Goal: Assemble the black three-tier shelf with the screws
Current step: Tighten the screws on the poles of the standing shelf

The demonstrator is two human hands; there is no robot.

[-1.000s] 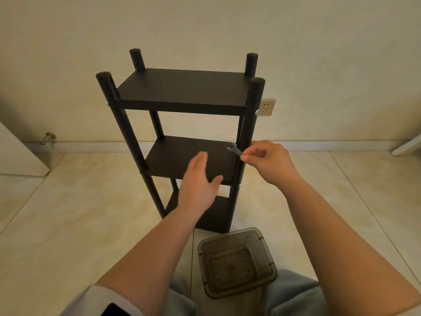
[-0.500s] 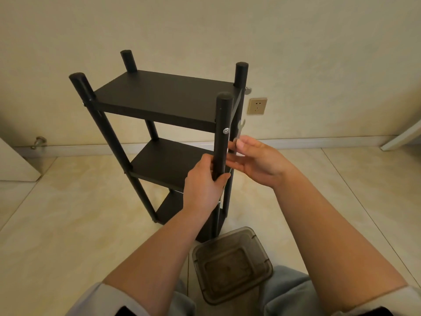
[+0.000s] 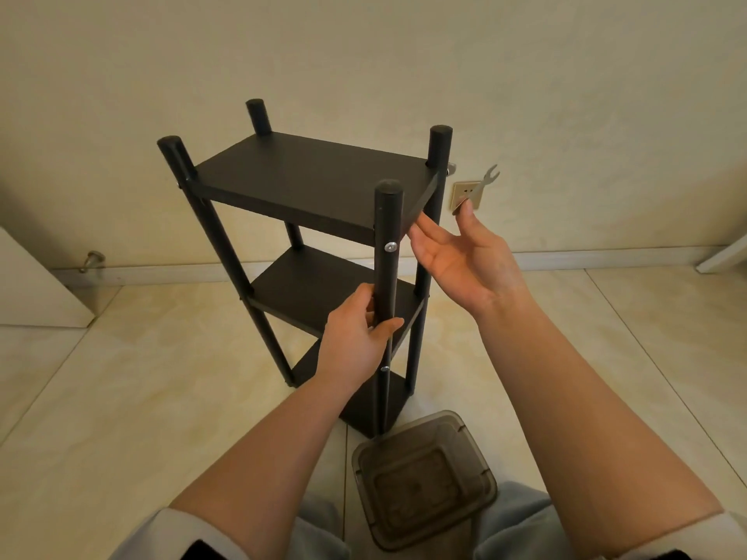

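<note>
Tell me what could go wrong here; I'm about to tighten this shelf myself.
The wrench is pinched only at its tip by the right hand, so it may slip and fall. Only the left hand steadies the shelf by one post, so the shelf could tip or twist.

A: Item 1, smoky see-thru plastic tub point(image 3: 424, 480), rectangular, on the floor right in front of us, btwn our knees.

B: Logged. Item 2, floor point(image 3: 121, 398): pale glossy tiles w/ thin grout lines.

A: Item 3, cream wall point(image 3: 364, 54), white skirting point(image 3: 606, 258) along its base.

B: Item 4, wall socket point(image 3: 465, 194), beige, low on the wall, partly hidden.

A: Item 5, metal doorstop point(image 3: 92, 261), far left, just above the skirting. Next to it a white panel point(image 3: 32, 293), maybe a door; we can't tell.
</note>
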